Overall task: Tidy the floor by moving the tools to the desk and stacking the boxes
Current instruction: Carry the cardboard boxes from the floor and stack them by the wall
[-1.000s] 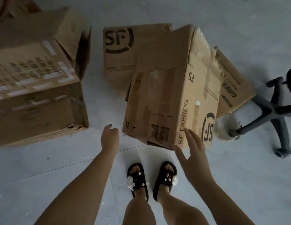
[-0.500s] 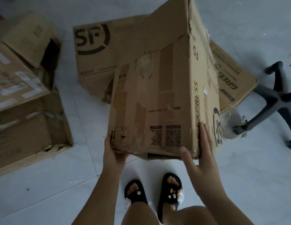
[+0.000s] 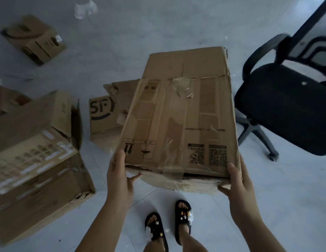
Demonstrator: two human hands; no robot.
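Here, I hold a taped cardboard box (image 3: 180,120) off the floor (image 3: 267,197), my left hand (image 3: 118,177) and right hand (image 3: 238,180) each with a grip clamped on a near bottom corner. The stacking step looks under way. Next, I judge, it needs carrying level to the large open box (image 3: 36,157) at my left or the SF-marked box (image 3: 104,120) behind, clear of the office chair (image 3: 286,110).
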